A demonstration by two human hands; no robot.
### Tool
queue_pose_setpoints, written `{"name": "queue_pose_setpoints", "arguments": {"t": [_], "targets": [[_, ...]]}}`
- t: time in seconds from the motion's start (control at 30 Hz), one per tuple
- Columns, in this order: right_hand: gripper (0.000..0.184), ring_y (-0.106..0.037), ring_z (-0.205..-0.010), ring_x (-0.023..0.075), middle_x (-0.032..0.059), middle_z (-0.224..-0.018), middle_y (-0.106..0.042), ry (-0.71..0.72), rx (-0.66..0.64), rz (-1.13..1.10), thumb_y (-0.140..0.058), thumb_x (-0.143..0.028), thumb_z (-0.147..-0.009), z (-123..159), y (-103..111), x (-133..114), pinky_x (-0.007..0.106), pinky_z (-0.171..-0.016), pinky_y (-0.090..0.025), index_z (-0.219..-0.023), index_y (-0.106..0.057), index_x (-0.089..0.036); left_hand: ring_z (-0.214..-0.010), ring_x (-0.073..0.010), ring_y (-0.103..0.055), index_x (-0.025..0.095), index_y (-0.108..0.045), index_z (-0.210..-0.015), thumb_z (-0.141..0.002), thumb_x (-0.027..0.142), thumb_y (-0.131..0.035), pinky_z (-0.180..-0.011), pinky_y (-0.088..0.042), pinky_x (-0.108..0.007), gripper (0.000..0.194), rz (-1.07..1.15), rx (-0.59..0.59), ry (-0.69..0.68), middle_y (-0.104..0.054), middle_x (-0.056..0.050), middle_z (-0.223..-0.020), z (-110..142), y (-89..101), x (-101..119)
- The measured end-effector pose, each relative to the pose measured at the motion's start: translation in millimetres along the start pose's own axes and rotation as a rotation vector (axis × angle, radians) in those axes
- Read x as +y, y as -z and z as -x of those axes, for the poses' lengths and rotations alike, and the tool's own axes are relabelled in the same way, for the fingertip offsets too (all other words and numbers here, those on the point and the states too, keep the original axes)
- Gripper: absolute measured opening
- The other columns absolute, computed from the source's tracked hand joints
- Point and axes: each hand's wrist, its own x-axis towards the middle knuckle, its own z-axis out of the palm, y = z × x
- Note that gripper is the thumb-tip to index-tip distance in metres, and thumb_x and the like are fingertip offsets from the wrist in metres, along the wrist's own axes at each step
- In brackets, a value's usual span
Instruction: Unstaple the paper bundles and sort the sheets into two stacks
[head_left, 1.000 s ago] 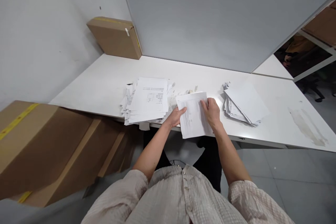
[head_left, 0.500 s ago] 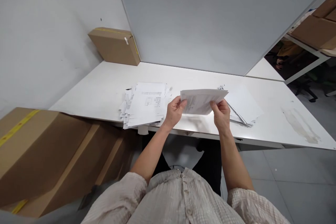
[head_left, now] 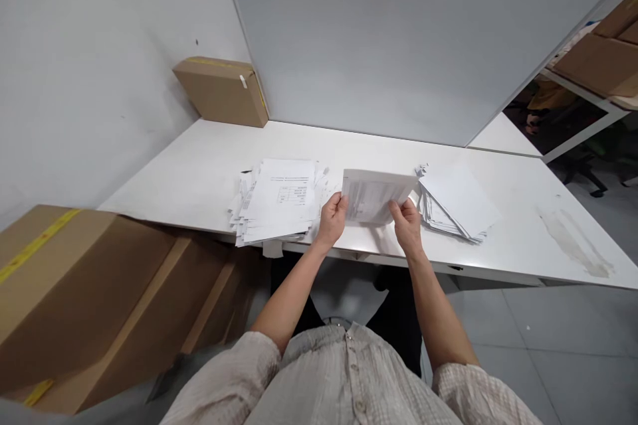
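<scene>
Printed paper sheets [head_left: 371, 196] are held up between my two hands, tilted above the front of the white table. My left hand [head_left: 332, 220] pinches their left edge with the thumb on the near face. At the lower right edge my right hand [head_left: 407, 226] grips them the same way. To the left lies an untidy stack of printed papers [head_left: 282, 199], its edges sticking out. A second stack of papers [head_left: 458, 202] rests right of my right hand, its top sheet turned at an angle. How many sheets I hold cannot be made out.
A closed cardboard box [head_left: 222, 93] stands at the table's back left corner against a grey panel [head_left: 359, 40]. Large cardboard boxes [head_left: 74, 279] fill the floor at the left. The white table [head_left: 518, 212] has a worn patch at its right end.
The right edge of the held sheets has moved left, and my right hand has come closer to my left. The right-hand stack shows more fully now.
</scene>
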Motion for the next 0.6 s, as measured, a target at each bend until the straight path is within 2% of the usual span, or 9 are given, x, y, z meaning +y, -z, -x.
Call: {"name": "queue_pose_setpoints", "arguments": {"t": [0.1,0.17,0.23,0.3,0.37,0.4,0.5,0.6], "targets": [[0.026,-0.053,-0.072,0.0134,-0.0007,-0.078,-0.059,-0.014,0.008,0.089,-0.057,-0.045,-0.079,3.8,6.5,-6.1,0.025,-0.066,-0.043,-0.089,-0.058,-0.021,-0.055,-0.0075,-0.028,0.019,-0.033,-0.064,-0.087,0.047,-0.047,-0.055,-0.028,-0.021,0.038,-0.025,-0.004,0.026,-0.028,0.006,-0.059,1.4,-0.5,2.6],[0.026,-0.053,-0.069,0.0129,-0.0009,-0.077,-0.06,-0.064,-0.003,0.152,-0.06,-0.044,-0.077,10.0,14.1,-11.7,0.024,-0.063,-0.043,-0.087,-0.058,-0.02,-0.053,-0.007,-0.03,0.019,-0.032,-0.062,-0.085,0.046,-0.049,-0.053,-0.029,-0.02,0.039,-0.034,-0.047,0.116,-0.029,0.006,-0.057,5.4,2.1,2.7],[0.028,-0.056,-0.069,0.0145,0.0005,-0.078,-0.063,-0.194,-0.06,0.153,-0.061,-0.044,-0.076,19.4,24.0,-15.6,0.025,-0.062,-0.044,-0.088,-0.059,-0.019,-0.05,-0.0071,-0.037,0.019,-0.036,-0.061,-0.083,0.045,-0.051,-0.051,-0.032,-0.02,0.038,-0.043,-0.193,0.303,-0.035,0.006,-0.054,11.5,7.8,-0.1],[0.031,-0.06,-0.071,0.0175,0.0027,-0.081,-0.066,-0.376,-0.147,0.114,-0.063,-0.043,-0.074,30.7,35.1,-16.0,0.027,-0.062,-0.047,-0.091,-0.06,-0.018,-0.049,-0.0092,-0.047,0.018,-0.046,-0.067,-0.082,0.045,-0.051,-0.05,-0.037,-0.022,0.032,-0.085,-0.346,0.513,-0.048,0.004,-0.057,17.4,15.4,-6.5],[0.033,-0.062,-0.07,0.0195,0.004,-0.08,-0.068,-0.54,-0.214,0.092,-0.065,-0.043,-0.071,41.2,45.2,-12.6,0.029,-0.061,-0.049,-0.091,-0.061,-0.017,-0.053,-0.012,-0.056,0.017,-0.056,-0.082,-0.084,0.042,-0.048,-0.053,-0.043,-0.025,0.026,-0.202,-0.352,0.574,-0.06,-0.001,-0.069,20.5,21.9,-15.7],[0.032,-0.063,-0.069,0.0198,0.0043,-0.08,-0.069,-0.595,-0.229,0.089,-0.066,-0.042,-0.071,45.3,49.2,-9.8,0.029,-0.06,-0.05,-0.09,-0.061,-0.017,-0.056,-0.0129,-0.059,0.018,-0.058,-0.09,-0.085,0.039,-0.047,-0.058,-0.046,-0.027,0.024,-0.286,-0.303,0.526,-0.064,-0.002,-0.075,20.3,23.8,-21.1],[0.03,-0.065,-0.068,0.0205,0.0046,-0.08,-0.07,-0.664,-0.228,0.069,-0.068,-0.04,-0.07,51.2,55.4,-0.7,0.029,-0.059,-0.051,-0.088,-0.061,-0.017,-0.075,-0.0156,-0.063,0.019,-0.058,-0.107,-0.087,0.027,-0.044,-0.076,-0.048,-0.031,0.025,-0.524,-0.156,0.23,-0.067,-0.005,-0.09,12.4,22.3,-37.8],[0.028,-0.066,-0.067,0.0211,0.0048,-0.079,-0.071,-0.679,-0.209,0.043,-0.068,-0.04,-0.07,48.6,54.4,5.2,0.03,-0.059,-0.052,-0.087,-0.062,-0.018,-0.095,-0.0181,-0.06,0.017,-0.056,-0.115,-0.088,0.018,-0.039,-0.087,-0.045,-0.033,0.032,-0.615,-0.152,0.001,-0.065,-0.008,-0.103,-0.8,14.1,-52.7]]}}
